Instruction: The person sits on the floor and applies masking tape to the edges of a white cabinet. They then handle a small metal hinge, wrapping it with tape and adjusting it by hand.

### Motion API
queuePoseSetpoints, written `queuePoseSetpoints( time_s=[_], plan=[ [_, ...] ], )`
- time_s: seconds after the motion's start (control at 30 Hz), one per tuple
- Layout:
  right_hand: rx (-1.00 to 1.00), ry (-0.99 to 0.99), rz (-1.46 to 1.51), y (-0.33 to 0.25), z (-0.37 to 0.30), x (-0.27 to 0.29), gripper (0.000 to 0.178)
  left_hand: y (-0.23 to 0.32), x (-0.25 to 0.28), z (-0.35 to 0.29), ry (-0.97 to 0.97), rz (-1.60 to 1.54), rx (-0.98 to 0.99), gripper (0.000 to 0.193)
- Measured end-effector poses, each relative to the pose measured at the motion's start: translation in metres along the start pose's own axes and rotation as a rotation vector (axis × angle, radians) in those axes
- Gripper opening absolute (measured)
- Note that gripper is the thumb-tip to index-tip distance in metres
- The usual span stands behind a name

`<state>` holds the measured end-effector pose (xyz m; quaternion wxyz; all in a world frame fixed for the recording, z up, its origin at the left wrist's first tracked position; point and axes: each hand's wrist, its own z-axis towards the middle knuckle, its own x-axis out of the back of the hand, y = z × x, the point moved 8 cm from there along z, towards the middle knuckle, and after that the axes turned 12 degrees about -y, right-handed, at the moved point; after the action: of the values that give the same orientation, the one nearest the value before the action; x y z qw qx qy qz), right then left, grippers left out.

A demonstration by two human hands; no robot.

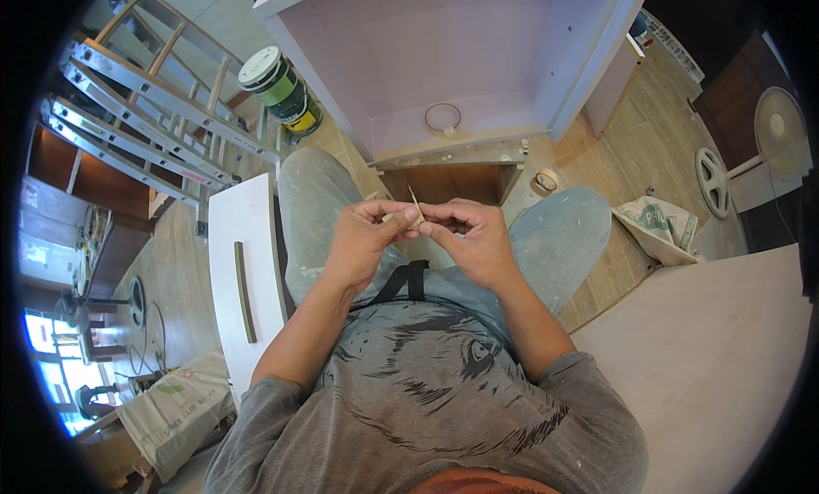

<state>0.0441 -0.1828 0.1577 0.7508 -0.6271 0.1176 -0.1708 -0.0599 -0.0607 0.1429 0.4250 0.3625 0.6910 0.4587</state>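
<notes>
In front of my lap, my left hand (365,241) and my right hand (474,242) meet with fingertips almost touching. Between them they pinch a thin tan strip (415,197), whose narrow end sticks up past the fingers. What the strip is made of is too small to make out, and its lower part is hidden by my fingers. Just beyond stands a white open cabinet box (452,59). A thin tan ring (443,117), like a nearly used-up tape roll, rests inside its near edge. A tape roll (544,181) lies on the floor beside my right knee.
Aluminium ladders (153,101) and a paint bucket (280,91) stand at the far left. A white drawer front (243,281) with a bar handle is by my left leg. To the right are a sack (657,229), a pale panel (708,340) and a fan (778,127).
</notes>
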Motion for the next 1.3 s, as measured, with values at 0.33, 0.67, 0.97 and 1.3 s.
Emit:
queuePoseSetpoints(
  time_s=[0.33,0.67,0.97,1.3],
  plan=[
    [-0.065,0.042,0.239,0.02,0.002,0.003,0.025,-0.005,0.005,0.003,-0.005,-0.054,0.011,0.024],
    [-0.056,0.198,0.574,0.042,0.001,0.013,0.03,-0.001,0.001,0.001,-0.049,-0.084,-0.031,0.022],
    [0.034,0.262,0.412,0.021,0.004,0.032,0.03,0.014,0.025,-0.019,0.163,-0.093,-0.06,0.018],
    [0.043,0.213,0.417,0.02,0.006,0.024,0.028,-0.009,0.021,-0.008,-0.195,-0.25,-0.148,0.024]
  ],
)
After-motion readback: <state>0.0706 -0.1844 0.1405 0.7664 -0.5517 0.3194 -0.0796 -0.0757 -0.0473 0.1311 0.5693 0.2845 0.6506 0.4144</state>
